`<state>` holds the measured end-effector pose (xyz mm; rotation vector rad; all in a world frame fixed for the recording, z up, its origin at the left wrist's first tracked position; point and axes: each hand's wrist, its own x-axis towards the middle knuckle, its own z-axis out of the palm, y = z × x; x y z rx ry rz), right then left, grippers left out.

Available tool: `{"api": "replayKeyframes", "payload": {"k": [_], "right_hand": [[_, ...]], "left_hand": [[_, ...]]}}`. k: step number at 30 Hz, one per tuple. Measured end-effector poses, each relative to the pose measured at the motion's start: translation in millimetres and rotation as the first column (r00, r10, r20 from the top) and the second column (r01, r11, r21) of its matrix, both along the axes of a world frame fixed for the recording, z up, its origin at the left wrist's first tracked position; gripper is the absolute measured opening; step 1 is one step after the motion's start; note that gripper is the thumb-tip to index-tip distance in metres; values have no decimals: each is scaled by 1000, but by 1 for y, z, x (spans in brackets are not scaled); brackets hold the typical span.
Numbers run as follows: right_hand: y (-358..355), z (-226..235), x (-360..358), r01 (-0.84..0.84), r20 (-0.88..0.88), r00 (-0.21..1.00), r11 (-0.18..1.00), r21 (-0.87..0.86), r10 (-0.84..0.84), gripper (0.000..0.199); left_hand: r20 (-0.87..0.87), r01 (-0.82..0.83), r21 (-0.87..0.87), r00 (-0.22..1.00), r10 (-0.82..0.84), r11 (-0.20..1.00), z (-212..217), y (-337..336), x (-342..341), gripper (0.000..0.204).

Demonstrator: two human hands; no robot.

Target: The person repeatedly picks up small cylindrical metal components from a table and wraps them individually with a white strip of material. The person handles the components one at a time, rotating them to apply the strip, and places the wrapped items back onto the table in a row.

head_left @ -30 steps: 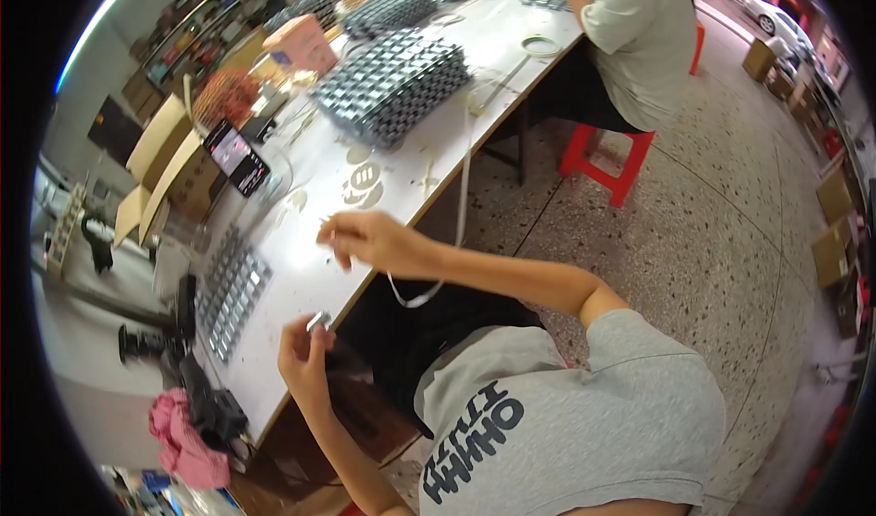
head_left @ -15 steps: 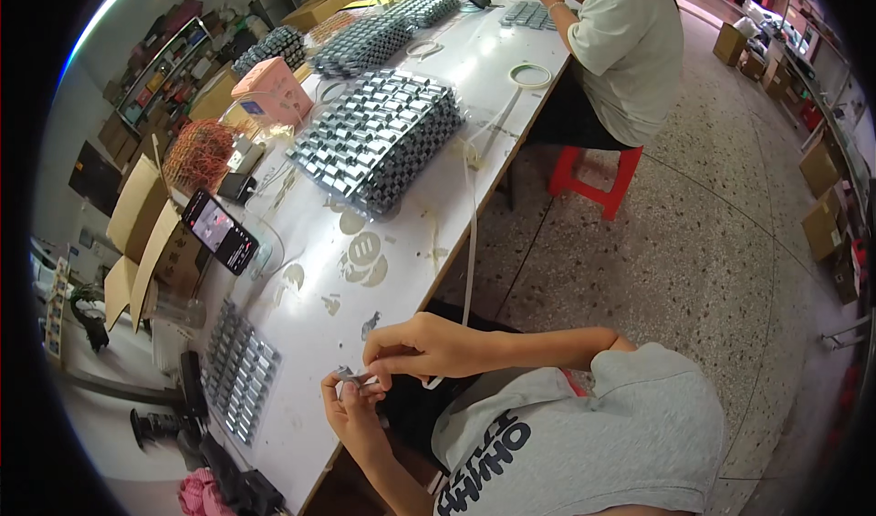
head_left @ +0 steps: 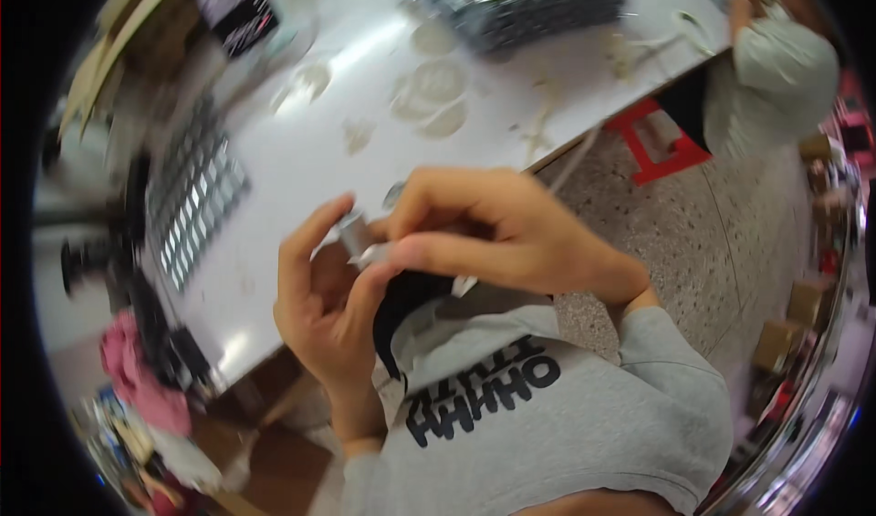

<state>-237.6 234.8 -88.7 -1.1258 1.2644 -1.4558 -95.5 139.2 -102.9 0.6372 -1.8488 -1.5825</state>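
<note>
My left hand (head_left: 321,320) pinches a small grey metal cylinder-like part (head_left: 356,231) between thumb and fingers, just over the table's near edge. Thumb and forefinger of my right hand (head_left: 511,229) close on a small white piece (head_left: 372,257) at the part's lower end, which looks like a bit of tape or strip. How far the white piece reaches under the fingers is hidden. Beyond my right fingertips a small dark grey patch (head_left: 394,194) shows on the tabletop, too blurred to name.
On the white table (head_left: 301,165) a sheet of grey metal parts (head_left: 196,206) lies left. A tall stack of such parts (head_left: 547,10) stands at the back, with a phone (head_left: 235,10) to its left. A co-worker (head_left: 776,78) sits at the far right by a red stool (head_left: 662,146).
The view has swung down and closer to my hands, blurring the picture. Both hands appear raised and larger, still together around the metal part, with the white piece now visible on it.
</note>
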Motion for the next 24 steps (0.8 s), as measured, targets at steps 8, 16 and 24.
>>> {"api": "replayKeyframes", "payload": {"k": [8,16,24], "right_hand": [[-18,5,7,-82,80,994,995,54,78,10],[-23,10,16,-50,145,989,994,99,36,12],[-25,1,19,20,8,1000,997,74,-21,13]], "left_hand": [[-44,-3,-115,999,-2,993,-2,-11,9,50],[-40,22,-250,999,-33,968,-3,-12,16,54],[5,-9,-236,1000,11,972,-4,-7,19,57]]}}
